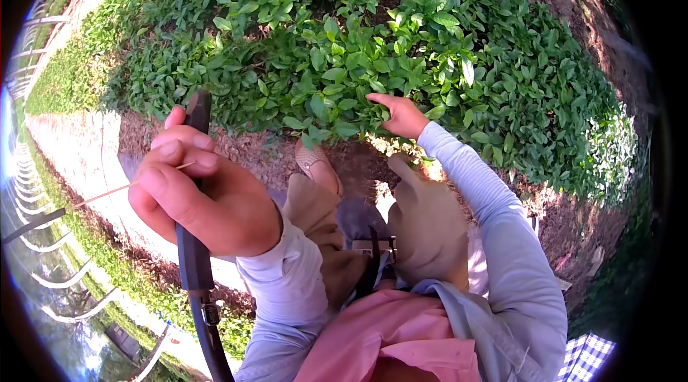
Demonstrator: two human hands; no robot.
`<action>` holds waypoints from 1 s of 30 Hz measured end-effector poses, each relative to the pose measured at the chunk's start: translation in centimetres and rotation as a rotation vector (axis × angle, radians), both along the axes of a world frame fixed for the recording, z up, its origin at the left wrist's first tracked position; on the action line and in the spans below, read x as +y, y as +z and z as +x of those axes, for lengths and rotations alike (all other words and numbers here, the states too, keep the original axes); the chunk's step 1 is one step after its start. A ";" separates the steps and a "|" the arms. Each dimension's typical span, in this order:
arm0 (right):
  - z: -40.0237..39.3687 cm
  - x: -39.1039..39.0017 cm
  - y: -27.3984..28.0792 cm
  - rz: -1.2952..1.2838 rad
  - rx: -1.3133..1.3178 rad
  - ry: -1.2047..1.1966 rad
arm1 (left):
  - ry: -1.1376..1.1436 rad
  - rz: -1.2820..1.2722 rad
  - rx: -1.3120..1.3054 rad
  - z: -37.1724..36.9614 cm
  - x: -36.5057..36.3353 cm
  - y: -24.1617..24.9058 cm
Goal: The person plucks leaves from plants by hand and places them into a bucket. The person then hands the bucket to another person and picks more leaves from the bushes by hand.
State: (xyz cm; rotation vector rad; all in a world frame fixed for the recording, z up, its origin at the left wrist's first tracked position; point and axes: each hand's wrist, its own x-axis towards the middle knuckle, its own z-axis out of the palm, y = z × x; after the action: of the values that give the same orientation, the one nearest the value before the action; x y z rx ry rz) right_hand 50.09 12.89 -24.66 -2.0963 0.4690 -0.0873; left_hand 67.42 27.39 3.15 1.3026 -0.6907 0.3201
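- Plainly, the right hand (403,115) is the one at the plants (344,59): it reaches forward into the near edge of the leafy bed, fingers (380,99) curled among the leaves; whether they pinch a leaf or stem I cannot tell.
- Leaves lie directly ahead of and around those fingertips, touching them.
- Nearer the camera, the left hand (197,192) is closed around a dark handle (192,239) running roughly upright, with a thin pale stalk (107,192) caught between its fingers, well apart from the greenery.
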 end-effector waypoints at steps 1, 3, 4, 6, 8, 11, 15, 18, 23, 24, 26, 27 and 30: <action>0.3 0.3 -0.4 -0.072 0.007 0.054 | 0.012 0.000 0.000 0.1 0.0 0.0; 1.4 1.0 0.2 -0.181 0.168 0.165 | 0.025 -0.012 -0.006 0.2 -0.1 -0.2; 1.8 1.4 0.0 -0.235 0.054 0.141 | 0.031 -0.020 -0.011 0.2 -0.2 -0.3; 2.9 1.8 -0.2 -0.329 0.132 0.212 | 0.021 -0.004 -0.011 0.2 -0.1 -0.4; 3.6 2.2 -0.5 -0.391 0.022 0.207 | 0.014 0.018 -0.010 0.2 0.0 -0.4; 3.2 2.4 -0.5 -0.268 0.034 0.207 | 0.056 -0.034 0.087 -0.5 -0.4 -0.4; 3.3 2.6 -2.4 0.116 0.076 -0.020 | 0.047 -0.031 0.030 0.2 0.0 -0.1; 2.4 2.7 -2.5 0.245 0.124 -0.052 | 0.060 -0.010 0.002 0.3 0.2 -0.2; 2.4 2.7 -3.1 0.123 0.108 -0.167 | 0.046 -0.006 0.002 0.4 0.6 0.3; 2.9 2.8 -3.2 0.274 -0.047 -0.202 | 0.039 -0.011 0.018 0.1 0.6 0.2; 2.6 2.6 -4.7 0.611 -0.020 -0.325 | 0.077 -0.014 -0.012 0.1 0.3 0.3; 2.7 2.4 -1.6 0.830 0.348 -0.482 | 0.069 -0.010 0.040 0.0 0.3 0.6; 0.9 2.7 1.9 1.188 0.422 -0.312 | 0.125 -0.087 0.060 0.3 0.2 0.0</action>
State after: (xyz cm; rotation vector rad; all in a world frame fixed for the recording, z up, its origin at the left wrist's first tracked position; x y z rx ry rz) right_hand 51.04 15.55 -22.78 -0.8530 0.8342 0.3782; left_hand 67.74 27.63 3.13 1.2695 -0.5400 0.4062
